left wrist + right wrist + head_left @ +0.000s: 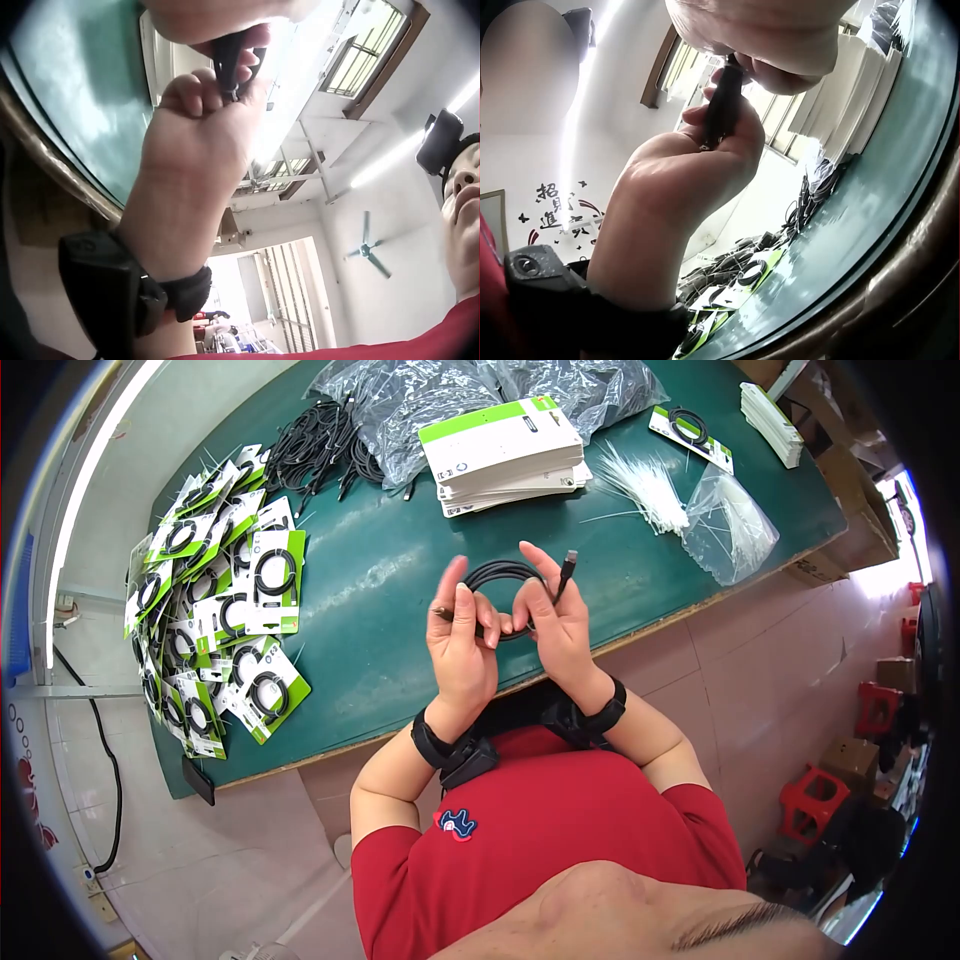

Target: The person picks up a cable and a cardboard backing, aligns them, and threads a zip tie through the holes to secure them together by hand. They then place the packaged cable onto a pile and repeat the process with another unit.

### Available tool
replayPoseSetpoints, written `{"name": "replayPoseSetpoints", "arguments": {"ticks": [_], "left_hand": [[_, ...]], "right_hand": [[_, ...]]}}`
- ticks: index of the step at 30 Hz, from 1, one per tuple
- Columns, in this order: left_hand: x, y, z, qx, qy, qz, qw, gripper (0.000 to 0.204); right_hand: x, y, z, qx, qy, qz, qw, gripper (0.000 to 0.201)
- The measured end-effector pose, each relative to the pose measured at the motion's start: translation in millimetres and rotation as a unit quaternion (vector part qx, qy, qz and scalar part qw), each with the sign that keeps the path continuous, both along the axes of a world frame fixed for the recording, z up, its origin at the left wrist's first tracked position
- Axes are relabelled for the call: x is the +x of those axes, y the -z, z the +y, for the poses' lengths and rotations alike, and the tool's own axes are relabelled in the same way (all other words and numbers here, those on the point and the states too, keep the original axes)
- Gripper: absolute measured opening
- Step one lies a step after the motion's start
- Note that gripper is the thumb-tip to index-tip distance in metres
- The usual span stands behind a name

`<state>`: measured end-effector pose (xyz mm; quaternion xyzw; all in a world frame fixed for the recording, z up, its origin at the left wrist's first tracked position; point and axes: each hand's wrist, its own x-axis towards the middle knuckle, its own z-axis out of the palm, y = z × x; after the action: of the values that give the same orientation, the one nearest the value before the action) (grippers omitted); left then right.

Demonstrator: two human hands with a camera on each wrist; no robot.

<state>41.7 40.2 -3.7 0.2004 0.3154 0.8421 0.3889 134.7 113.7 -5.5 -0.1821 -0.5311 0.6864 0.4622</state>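
A coiled black cable (497,568) is held up between both hands, over the front edge of the green table (370,650). My left hand (463,650) grips the left side of the coil, thumb raised along it. On the coil's right side, my right hand (562,628) holds it with the fingers curled in. One plug (568,564) of the cable sticks up beside the right hand. In both wrist views the hands are close together, and the palms hide most of the coil.
Many carded cables (215,600) lie heaped at the table's left. Behind the hands stand a stack of cards (505,445), loose black cables (310,450) and clear plastic bags (400,405). White zip ties (645,495) and a carded cable (692,438) lie to the right.
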Motion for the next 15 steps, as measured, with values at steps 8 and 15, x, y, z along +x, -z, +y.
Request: {"name": "replayPoseSetpoints", "arguments": {"ticks": [8,15], "left_hand": [[-13.8,-9.6,-3.5,-0.065,0.075,0.094,0.991,0.036],[-35.1,-17.4,-12.0,-0.153,0.159,0.179,0.959,0.035]], "right_hand": [[22.0,3.2,27.0,-0.036,-0.102,-0.039,0.993,0.047],[36.3,-5.2,43.8,0.043,-0.196,-0.143,0.969,0.044]]}}
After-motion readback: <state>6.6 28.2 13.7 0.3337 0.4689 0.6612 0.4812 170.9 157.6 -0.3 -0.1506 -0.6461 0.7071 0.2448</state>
